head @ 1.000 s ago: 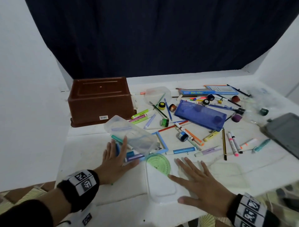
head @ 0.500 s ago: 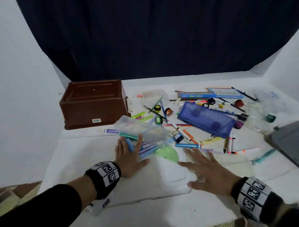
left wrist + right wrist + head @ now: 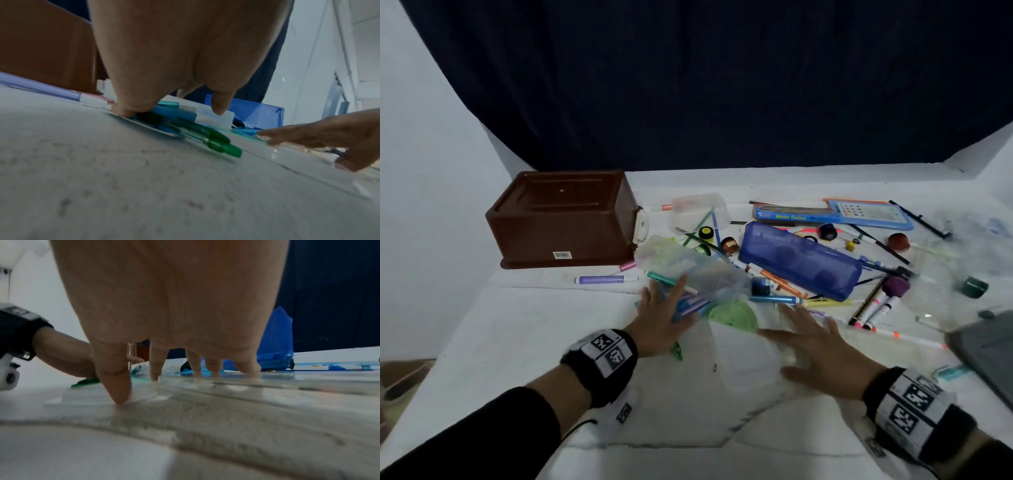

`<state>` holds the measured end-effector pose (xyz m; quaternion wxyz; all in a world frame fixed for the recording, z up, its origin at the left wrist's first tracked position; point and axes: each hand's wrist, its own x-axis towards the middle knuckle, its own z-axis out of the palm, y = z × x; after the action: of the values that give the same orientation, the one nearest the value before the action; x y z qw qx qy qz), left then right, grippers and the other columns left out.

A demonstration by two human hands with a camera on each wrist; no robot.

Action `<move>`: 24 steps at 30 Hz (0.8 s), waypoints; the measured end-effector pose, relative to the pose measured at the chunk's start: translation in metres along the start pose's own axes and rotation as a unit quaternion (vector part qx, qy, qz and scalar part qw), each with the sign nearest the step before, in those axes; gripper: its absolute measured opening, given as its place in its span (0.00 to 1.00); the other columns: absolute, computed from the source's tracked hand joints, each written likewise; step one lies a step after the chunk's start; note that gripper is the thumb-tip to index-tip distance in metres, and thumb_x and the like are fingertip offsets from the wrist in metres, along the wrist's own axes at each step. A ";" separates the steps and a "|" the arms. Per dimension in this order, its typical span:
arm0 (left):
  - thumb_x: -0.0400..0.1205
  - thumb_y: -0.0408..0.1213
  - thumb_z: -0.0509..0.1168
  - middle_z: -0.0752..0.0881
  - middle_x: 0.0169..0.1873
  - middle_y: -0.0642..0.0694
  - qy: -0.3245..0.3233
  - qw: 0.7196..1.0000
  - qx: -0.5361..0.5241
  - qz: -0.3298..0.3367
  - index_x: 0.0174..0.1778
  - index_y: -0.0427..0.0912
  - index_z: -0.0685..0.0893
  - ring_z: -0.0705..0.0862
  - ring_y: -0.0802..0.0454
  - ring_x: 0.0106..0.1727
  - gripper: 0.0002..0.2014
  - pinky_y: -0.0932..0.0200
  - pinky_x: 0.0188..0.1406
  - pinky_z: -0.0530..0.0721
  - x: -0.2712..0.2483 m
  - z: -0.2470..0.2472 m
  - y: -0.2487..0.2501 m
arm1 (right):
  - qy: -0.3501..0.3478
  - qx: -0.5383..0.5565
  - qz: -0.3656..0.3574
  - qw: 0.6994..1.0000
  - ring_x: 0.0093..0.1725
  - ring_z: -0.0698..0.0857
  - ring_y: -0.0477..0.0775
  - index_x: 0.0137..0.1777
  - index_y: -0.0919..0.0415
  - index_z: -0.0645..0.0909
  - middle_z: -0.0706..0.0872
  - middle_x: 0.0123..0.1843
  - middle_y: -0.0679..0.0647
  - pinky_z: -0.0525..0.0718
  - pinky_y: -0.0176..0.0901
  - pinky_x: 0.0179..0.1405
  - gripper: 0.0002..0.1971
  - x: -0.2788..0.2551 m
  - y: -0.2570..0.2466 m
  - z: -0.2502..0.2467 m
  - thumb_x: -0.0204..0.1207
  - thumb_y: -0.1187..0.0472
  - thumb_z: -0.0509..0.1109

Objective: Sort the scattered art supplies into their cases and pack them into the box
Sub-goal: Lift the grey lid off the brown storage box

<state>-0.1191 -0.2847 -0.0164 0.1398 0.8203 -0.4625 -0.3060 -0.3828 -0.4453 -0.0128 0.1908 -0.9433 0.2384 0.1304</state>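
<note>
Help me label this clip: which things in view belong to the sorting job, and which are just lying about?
Belongs to the job:
- brown plastic box
- translucent blue pencil case
- clear plastic case
- green semicircular protractor
- purple marker
- blue water colour box
- left hand and right hand, both flat

Just lying about:
- grey flat object at the right edge
- dark blue curtain

The only words that can be read are "Water Colour", in yellow letters on the long blue box (image 3: 791,215) in the upper right of the head view. A small white sticker (image 3: 562,255) sits low on the brown box (image 3: 561,219) at left, its print too small to read. The black-and-white square markers on the wristbands (image 3: 607,351) carry patterns only, no letters.
</note>
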 end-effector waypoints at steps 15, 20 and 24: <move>0.59 0.90 0.43 0.34 0.84 0.28 0.013 0.960 0.279 -0.032 0.77 0.69 0.22 0.32 0.35 0.86 0.58 0.33 0.83 0.42 0.008 -0.058 -0.093 | 0.096 -0.025 -0.086 0.991 0.86 0.34 0.51 0.81 0.27 0.36 0.35 0.87 0.43 0.42 0.55 0.85 0.41 0.032 -0.062 -0.009 0.75 0.26 0.56; 0.55 0.89 0.27 0.33 0.85 0.33 -0.001 0.957 0.290 0.001 0.84 0.56 0.27 0.37 0.35 0.87 0.63 0.33 0.83 0.42 0.032 -0.045 -0.076 | 0.085 -0.092 -0.086 0.988 0.83 0.24 0.55 0.79 0.27 0.27 0.24 0.85 0.48 0.33 0.70 0.82 0.45 0.064 -0.076 -0.006 0.73 0.22 0.53; 0.55 0.90 0.32 0.32 0.86 0.41 -0.020 0.971 0.231 0.058 0.85 0.43 0.28 0.36 0.44 0.87 0.71 0.37 0.84 0.38 0.056 -0.043 -0.051 | 0.079 -0.098 -0.050 0.991 0.84 0.28 0.55 0.83 0.31 0.35 0.28 0.86 0.50 0.36 0.72 0.81 0.44 0.077 -0.075 -0.004 0.74 0.24 0.55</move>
<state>-0.0356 -0.3073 -0.0302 -0.0449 0.7959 -0.5702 -0.1985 -0.2789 -0.4166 -0.0123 0.0846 -0.9754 0.1917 0.0682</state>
